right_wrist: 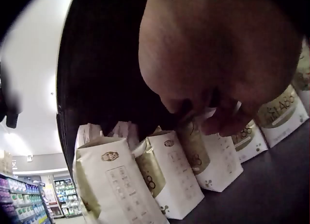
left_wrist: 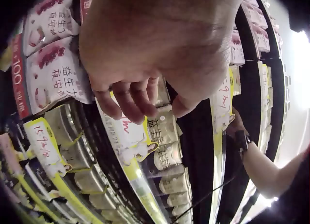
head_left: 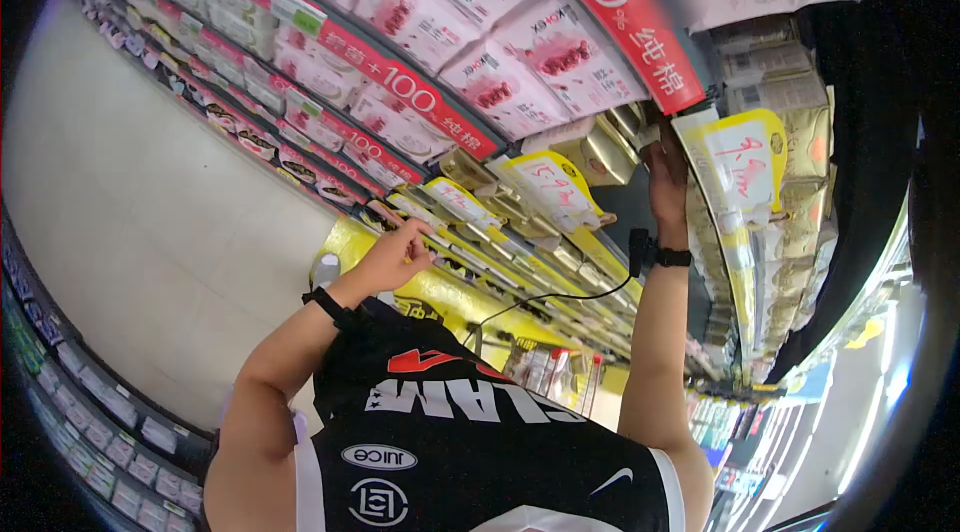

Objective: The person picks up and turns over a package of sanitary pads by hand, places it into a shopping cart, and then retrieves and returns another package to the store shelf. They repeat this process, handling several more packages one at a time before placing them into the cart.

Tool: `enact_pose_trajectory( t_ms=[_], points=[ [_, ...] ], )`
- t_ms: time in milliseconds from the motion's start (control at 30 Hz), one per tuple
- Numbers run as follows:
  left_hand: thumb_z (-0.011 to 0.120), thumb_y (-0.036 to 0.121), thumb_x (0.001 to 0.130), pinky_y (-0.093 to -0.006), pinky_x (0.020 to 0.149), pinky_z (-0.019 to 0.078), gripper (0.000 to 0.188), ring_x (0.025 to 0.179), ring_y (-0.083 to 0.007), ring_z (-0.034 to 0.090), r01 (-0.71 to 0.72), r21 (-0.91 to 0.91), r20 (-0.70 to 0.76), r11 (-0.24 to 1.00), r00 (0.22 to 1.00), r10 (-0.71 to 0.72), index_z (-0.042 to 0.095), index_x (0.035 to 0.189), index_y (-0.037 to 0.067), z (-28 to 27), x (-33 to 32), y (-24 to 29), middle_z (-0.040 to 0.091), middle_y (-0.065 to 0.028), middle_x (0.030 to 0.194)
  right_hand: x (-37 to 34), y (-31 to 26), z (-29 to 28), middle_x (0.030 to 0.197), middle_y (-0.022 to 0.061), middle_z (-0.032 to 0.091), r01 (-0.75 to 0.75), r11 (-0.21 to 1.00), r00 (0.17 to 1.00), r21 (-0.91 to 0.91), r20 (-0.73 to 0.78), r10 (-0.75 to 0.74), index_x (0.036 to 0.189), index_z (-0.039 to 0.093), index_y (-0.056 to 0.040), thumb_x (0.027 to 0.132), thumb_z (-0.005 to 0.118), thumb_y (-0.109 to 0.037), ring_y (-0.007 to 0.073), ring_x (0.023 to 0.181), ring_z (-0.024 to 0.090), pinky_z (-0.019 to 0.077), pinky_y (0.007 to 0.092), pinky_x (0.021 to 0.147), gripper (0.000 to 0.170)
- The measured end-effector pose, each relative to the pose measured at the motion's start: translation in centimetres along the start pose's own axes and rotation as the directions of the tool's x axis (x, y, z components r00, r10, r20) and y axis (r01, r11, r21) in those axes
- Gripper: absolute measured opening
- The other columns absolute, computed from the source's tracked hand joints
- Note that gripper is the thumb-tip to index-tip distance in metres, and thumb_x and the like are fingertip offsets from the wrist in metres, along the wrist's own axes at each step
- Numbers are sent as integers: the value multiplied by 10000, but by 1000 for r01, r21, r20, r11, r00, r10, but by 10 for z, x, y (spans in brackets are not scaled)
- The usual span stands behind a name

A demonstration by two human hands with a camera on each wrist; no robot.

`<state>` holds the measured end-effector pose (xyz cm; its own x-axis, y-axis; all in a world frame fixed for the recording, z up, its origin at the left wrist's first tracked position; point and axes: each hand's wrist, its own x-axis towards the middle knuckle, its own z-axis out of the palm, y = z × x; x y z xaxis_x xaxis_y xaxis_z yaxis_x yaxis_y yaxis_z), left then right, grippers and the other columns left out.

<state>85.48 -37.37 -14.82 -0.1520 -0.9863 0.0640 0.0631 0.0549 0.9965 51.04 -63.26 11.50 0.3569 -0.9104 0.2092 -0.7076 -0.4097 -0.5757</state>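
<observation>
**Right hand (head_left: 668, 184) at a white-and-gold pack (right_wrist: 220, 166) on a shop shelf**

The pack stands on a dark shelf board (right_wrist: 252, 185), in a row with matching packs. In the right wrist view, two neighbouring packs (right_wrist: 174, 183) stand to its left, the leftmost being nearest, and others continue to its right. The person's right hand reaches in with bent fingers, the tips at the pack's top edge; whether they pinch it or only touch it cannot be told, since the hand hides the spot.

The left hand (head_left: 392, 260) is well apart, to the left, near the edge of another shelf level. Its fingers hang loosely curled, with a gap between thumb and fingers, and nothing shows in its hold.

A yellow-edged price card (head_left: 555, 190) with red handwriting hangs between the two hands, and a second price card (head_left: 740, 164) is just right of the right hand. Farther off, pink-and-white packages (head_left: 565, 57) fill the levels behind a red shelf strip (head_left: 625, 17). Each wrist wears a black band, and a dark cable (head_left: 560, 296) runs from the right one. The person wears a black jersey (head_left: 440, 472) with white lettering. Pale floor (head_left: 170, 182) lies to the left, with more stocked shelves (head_left: 110, 452) at the near left.
</observation>
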Motion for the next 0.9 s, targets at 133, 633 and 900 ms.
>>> enact_pose_trajectory(
  t_ms=[133,633,900],
  points=[
    [678,63,891,-314,669,485,365,701,-159,584,46,49,126,998,991,-52,481,1198,64,-5,3,-2,565,-52,768,-53,-8,-9,960,21,578,-111,956,986,270,-94,141,1536,360,-45,1057,475,-246,105,881,513,423,279,810,532],
    [658,138,934,-289,757,477,164,753,-141,572,195,-111,724,974,688,-55,585,1063,70,129,35,40,585,-12,801,-259,-81,-64,1465,100,405,-71,988,922,134,-369,116,1442,482,27,1038,434,-201,182,1105,516,449,305,906,466],
    [562,674,896,-511,981,486,828,1332,-331,480,877,-439,899,196,424,114,378,1488,125,262,6,124,484,-134,1450,-424,-84,-33,1464,148,419,6,853,867,522,-427,256,1393,532,42,1017,457,-233,185,1080,532,458,315,906,471]
  ],
)
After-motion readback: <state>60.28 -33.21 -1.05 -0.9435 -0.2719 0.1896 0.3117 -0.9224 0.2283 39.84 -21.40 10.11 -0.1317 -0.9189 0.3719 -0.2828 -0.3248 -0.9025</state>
